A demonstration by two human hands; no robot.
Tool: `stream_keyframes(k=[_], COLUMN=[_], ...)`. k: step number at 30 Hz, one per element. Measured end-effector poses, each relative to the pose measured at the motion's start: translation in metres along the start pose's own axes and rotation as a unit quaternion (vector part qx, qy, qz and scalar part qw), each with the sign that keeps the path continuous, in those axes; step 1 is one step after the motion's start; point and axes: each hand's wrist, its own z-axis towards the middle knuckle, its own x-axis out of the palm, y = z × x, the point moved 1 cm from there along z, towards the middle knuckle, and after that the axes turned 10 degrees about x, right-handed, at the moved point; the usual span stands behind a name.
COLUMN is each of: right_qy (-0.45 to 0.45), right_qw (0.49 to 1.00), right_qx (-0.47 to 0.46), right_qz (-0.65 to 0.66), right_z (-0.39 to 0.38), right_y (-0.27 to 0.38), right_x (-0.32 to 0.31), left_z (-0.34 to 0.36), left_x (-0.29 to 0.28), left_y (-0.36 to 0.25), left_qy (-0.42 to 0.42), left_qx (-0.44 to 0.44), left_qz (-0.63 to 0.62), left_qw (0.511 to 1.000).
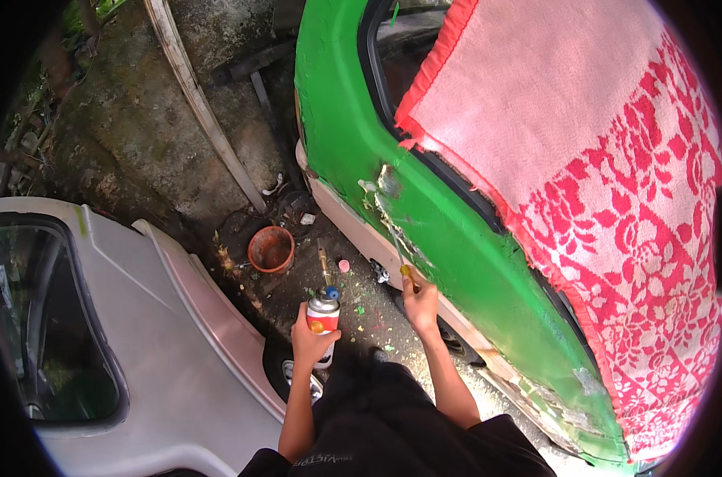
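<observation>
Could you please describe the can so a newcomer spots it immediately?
Between the green car and silver car is the left hand. It holds the can, red and white with a blue fitting on top, unlike the terracotta pot.

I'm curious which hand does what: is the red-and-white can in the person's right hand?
No, the left hand holds the red-and-white can, while the right hand grips a yellow-handled tool.

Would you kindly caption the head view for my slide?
Can in left hand, yellow-handled tool in right hand, beside green vehicle.

green car (456, 262) cropped, silver car (170, 326) cropped
</observation>
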Motion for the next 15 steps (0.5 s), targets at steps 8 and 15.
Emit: stream_keyframes(k=[8,15], right_qy=[0.035,0.07], right_qw=[0.997,0.987], right_qx=[0.039,0.083], right_qz=[0.048,0.121], right_z=[0.013,0.011], right_y=[-0.01,-0.005], right_x=[0.008,-0.006], left_z=[0.007,0.021], left_x=[-0.016,-0.016], left_y=[0.002,-0.005], left_qy=[0.006,0.017], left_qx=[0.03,0.024], left_qz=[-0.007,-0.033], left_qw=[1.0,0.999])
